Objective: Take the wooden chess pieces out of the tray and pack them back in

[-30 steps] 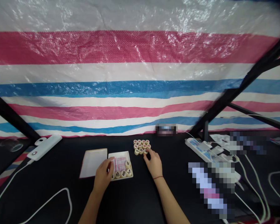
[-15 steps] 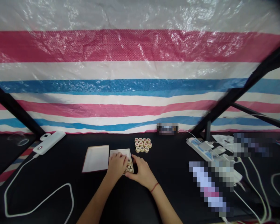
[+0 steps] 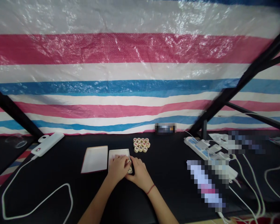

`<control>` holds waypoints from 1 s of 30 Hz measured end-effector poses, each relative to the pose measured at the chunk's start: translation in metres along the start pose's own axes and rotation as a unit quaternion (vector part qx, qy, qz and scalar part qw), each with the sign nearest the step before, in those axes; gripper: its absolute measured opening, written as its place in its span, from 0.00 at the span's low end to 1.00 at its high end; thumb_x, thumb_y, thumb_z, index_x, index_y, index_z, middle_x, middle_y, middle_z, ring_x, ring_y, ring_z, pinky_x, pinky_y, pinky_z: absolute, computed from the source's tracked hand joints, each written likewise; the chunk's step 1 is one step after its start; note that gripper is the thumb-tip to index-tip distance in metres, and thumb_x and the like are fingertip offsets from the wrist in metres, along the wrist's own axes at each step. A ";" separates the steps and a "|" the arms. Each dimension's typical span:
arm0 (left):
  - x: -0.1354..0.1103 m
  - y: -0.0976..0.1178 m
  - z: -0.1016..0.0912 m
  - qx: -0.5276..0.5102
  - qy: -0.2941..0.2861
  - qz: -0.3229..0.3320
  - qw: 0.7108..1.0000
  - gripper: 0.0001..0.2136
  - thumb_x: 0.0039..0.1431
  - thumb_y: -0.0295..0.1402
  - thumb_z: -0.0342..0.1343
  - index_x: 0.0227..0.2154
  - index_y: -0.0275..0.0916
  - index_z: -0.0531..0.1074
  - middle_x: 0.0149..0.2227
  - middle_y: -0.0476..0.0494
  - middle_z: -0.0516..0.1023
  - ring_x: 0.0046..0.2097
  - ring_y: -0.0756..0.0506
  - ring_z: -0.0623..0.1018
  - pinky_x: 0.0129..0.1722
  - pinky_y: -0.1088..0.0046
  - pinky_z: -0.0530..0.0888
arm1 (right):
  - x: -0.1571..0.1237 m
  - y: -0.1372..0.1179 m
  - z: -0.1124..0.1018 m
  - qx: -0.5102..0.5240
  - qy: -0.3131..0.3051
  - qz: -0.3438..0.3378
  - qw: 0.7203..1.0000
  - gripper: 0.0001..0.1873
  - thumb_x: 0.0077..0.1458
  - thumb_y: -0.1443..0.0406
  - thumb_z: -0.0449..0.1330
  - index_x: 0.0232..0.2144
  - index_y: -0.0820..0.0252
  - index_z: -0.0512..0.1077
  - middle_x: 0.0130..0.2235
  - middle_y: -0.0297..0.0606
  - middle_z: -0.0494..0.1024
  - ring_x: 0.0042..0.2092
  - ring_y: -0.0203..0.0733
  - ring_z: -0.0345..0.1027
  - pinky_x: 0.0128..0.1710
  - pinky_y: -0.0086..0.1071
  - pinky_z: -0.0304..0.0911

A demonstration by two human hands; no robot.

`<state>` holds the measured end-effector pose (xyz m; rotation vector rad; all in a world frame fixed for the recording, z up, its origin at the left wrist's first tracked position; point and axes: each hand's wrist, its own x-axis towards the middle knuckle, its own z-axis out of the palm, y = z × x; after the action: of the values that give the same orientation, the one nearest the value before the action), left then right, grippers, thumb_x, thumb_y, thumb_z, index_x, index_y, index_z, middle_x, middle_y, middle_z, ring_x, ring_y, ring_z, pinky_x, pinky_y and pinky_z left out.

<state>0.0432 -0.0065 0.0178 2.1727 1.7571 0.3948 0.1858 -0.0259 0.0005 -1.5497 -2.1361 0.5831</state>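
Note:
My left hand (image 3: 118, 167) reaches into the open white box (image 3: 119, 151), its fingers curled and pressed together over round xiangqi pieces (image 3: 130, 170) at the box's right side. The fingertips are hidden, so whatever they hold does not show. Around the near right corner of the box is my right hand (image 3: 140, 174), thumb on the near edge and fingers along the right wall. A red cord circles the right wrist. Left of the box lies its lid (image 3: 95, 159), white inside up. Beyond the right hand, several xiangqi pieces (image 3: 141, 144) stand in three rows, lettered faces up.
A white device (image 3: 48, 144) with a cable lies at the left of the black table (image 3: 60, 174). On the right are a power strip (image 3: 197, 147) with plugs and several cables. A striped sheet (image 3: 121, 109) hangs behind, between black frame bars (image 3: 220, 102).
My right hand has closed in on the box's right side, and its fingers now cover more of that edge. The left hand has shifted slightly right over the pieces. The view has moved a little.

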 end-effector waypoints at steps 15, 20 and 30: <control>0.001 -0.004 0.000 -0.473 0.085 -0.086 0.872 0.15 0.50 0.44 0.57 0.35 0.38 0.72 0.36 0.43 0.79 0.39 0.45 0.78 0.42 0.69 0.74 | 0.012 0.065 -0.009 0.012 0.323 0.013 0.946 0.16 0.58 0.58 0.54 0.43 0.60 0.73 0.40 0.46 0.73 0.43 0.47 0.66 0.45 0.40 0.63; -0.003 -0.017 -0.001 -0.527 0.116 -0.123 0.833 0.18 0.45 0.44 0.60 0.38 0.38 0.73 0.40 0.42 0.79 0.43 0.43 0.79 0.44 0.68 0.75 | 0.021 0.118 -0.013 -0.017 0.313 0.071 0.947 0.18 0.58 0.56 0.51 0.38 0.63 0.73 0.38 0.46 0.76 0.39 0.48 0.66 0.41 0.40 0.63; -0.012 0.000 0.019 -0.299 0.162 0.064 0.938 0.13 0.54 0.31 0.53 0.43 0.43 0.74 0.37 0.45 0.77 0.36 0.47 0.77 0.41 0.67 0.76 | -0.001 0.019 -0.017 0.139 0.227 -0.021 0.964 0.14 0.55 0.57 0.59 0.40 0.58 0.71 0.36 0.40 0.76 0.35 0.40 0.69 0.38 0.33 0.66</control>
<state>0.0485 -0.0192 0.0007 1.8400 1.3826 1.2044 0.2102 -0.0200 0.0031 -1.3262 -1.6606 0.4392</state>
